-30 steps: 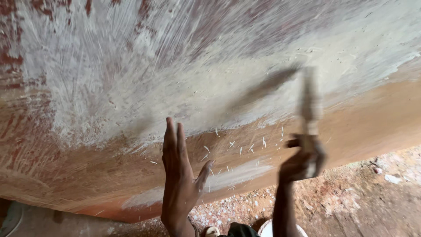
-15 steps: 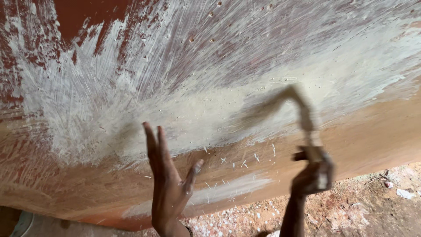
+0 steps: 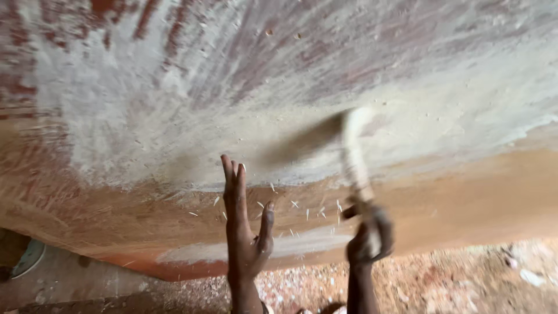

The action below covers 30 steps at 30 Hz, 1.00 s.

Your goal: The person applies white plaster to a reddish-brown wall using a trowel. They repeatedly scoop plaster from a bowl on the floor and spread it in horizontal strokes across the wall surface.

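Note:
A big curved wooden surface (image 3: 174,104), reddish with a wide scraped pale patch, fills the view above me. My left hand (image 3: 244,227) is raised flat against it, fingers straight and together, thumb out. My right hand (image 3: 369,235) is closed around the handle of a hooked scraping tool (image 3: 351,145), which is blurred with motion; its head meets the pale patch. Small pale chips (image 3: 302,209) fly between my two hands.
Below the wooden surface lies ground covered with reddish and pale shavings (image 3: 453,279). A dark gap and a rounded grey object (image 3: 26,259) sit at the lower left.
The scraping tool has swung leftward and down across the pale patch. My left hand has stayed flat on the wood while the view shifted slightly.

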Tool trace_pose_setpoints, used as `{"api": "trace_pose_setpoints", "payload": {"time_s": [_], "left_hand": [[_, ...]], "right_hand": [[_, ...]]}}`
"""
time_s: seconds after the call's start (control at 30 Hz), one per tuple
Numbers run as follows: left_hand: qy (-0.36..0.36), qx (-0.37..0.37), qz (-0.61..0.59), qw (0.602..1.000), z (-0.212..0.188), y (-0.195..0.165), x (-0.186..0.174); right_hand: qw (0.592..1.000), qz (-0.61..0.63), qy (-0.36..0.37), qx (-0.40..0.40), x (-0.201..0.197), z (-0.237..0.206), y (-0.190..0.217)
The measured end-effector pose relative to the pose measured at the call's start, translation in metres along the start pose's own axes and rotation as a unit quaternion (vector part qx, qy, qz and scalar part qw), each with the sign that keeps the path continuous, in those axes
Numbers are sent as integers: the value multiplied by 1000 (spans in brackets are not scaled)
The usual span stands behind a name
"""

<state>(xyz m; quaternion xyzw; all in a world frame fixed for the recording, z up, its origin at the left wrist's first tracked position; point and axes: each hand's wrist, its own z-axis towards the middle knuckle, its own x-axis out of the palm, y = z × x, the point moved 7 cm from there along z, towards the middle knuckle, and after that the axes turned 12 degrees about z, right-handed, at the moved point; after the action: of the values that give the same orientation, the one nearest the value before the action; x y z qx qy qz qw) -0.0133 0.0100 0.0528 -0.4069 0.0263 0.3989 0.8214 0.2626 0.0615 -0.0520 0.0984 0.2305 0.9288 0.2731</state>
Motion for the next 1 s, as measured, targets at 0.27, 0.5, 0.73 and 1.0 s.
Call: {"api": "trace_pose_setpoints", "payload": {"time_s": [0.27, 0.5, 0.73, 1.0], "left_hand": [[-116, -38, 10, 992, -2, -3, -17], [-100, -34, 45, 993, 3, -11, -10], [-104, -32, 26, 994, 6, -11, -6], [-276, -5, -32, 961, -6, -10, -15]], "right_hand": [[961, 197, 126, -148, 27, 5, 34], [977, 188, -91, -33, -41, 72, -29], [958, 246, -137, 50, -20, 55, -36], [947, 300, 112, -15, 48, -31, 29]]}}
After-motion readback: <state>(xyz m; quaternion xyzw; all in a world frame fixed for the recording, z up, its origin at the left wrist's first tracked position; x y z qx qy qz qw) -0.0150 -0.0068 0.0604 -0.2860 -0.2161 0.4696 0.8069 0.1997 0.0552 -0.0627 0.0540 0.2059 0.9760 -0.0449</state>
